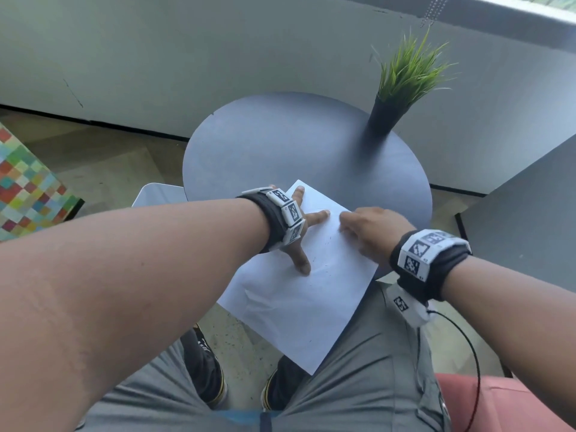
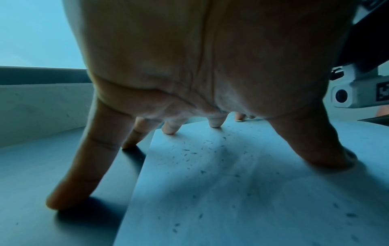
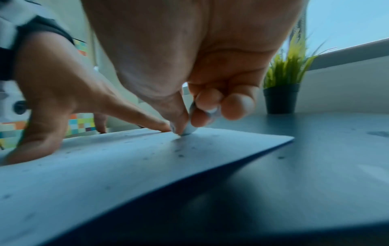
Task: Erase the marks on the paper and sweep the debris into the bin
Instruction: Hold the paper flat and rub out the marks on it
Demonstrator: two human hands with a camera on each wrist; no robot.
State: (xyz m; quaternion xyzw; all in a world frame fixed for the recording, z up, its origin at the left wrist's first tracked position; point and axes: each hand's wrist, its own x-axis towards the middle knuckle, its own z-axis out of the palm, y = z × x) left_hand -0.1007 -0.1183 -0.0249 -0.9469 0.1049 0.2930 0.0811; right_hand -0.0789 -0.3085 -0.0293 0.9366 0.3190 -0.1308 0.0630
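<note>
Left of the round dark table (image 1: 280,141), a multicoloured checkered block (image 1: 25,188) stands on the pale floor, and a white bin (image 1: 156,194) shows just under the table's left edge; a grey wall runs behind the table, and a potted plant (image 1: 402,85) in a black pot stands on the table's far right part. On the table's near side lies the paper (image 1: 299,300), its long axis running from the far end on the table down to the near corner, which hangs off the table edge over the person's lap. The left hand (image 1: 299,235) is spread with straight fingers, its thumb and some fingertips pressing on the paper's left part and its outer fingers on the table beside the sheet. Dark debris (image 2: 189,153) specks lie scattered on the sheet under that palm. Right of it, the right hand (image 1: 371,232) pinches a small pale eraser (image 3: 190,129) between thumb and fingers, its tip touching the paper just beside the left hand's fingertip.
</note>
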